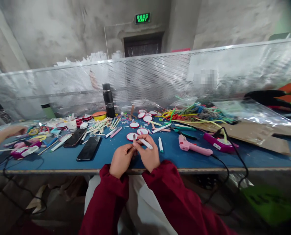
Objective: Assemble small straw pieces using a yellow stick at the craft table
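**Both hands closed on small things at the table's near edge**

My left hand and right hand meet knuckle to knuckle over the near edge of the blue table, red sleeves running back toward me. My right hand pinches a white pen between thumb and fingertips. Its long axis lies slantwise: one end points up and away toward my left hand, the other sticks out past my right knuckles toward the right. It is nearly flat, only slightly raised off the table.

My left hand is curled shut, and out of its fingertips stands a tan stick. The stick is upright, its free end pointing away from me, and its lower end is hidden in my fingers. It stands just beside the far end of the pen; I cannot tell whether the two touch.

Just beyond my fingertips lie two white discs with red rims. Just right of my right hand lies a white marker with a green tip, pointing away from me. Farther right lie a pink glue gun and then a purple glue gun, both with black cords. To the left of my left hand lies a black phone. Well beyond, a black flask stands before the mesh screen. Far off to the left, another person's hand rests among scattered craft bits.
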